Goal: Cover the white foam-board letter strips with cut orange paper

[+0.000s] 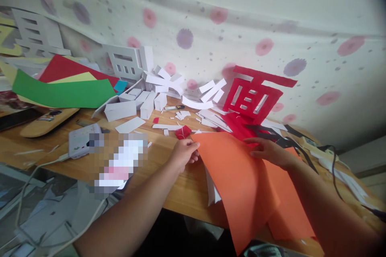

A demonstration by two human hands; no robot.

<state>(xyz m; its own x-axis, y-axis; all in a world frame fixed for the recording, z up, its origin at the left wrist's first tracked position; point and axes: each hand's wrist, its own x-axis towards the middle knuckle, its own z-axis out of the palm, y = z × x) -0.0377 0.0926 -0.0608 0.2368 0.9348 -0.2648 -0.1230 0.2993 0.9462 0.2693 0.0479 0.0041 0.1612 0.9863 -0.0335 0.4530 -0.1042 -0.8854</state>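
Note:
An orange sheet (pixel 238 184) slants over the table's front edge, its lower corner hanging down. My left hand (pixel 185 153) pinches its upper left corner between thumb and fingers. At its upper right, my right hand (pixel 269 151) has its fingers stretched out over the sheet, touching or just above it. A second orange sheet (pixel 291 204) lies below on the right. Under the first sheet a piece of white paper (pixel 212 186) sticks out. Behind the hands stands a red cut-out character (pixel 256 94), and a small crumpled red piece (pixel 183 132) is near my left hand.
White folded paper strips (pixel 147 98) and scraps cover the back of the wooden table (pixel 163 160). Coloured sheets (pixel 69 92) are stacked at left. A blurred-out phone (pixel 120 164), a power bank (pixel 84 140) with a cable and a cutter (pixel 174 107) lie about. Black strips (pixel 298 148) are at right.

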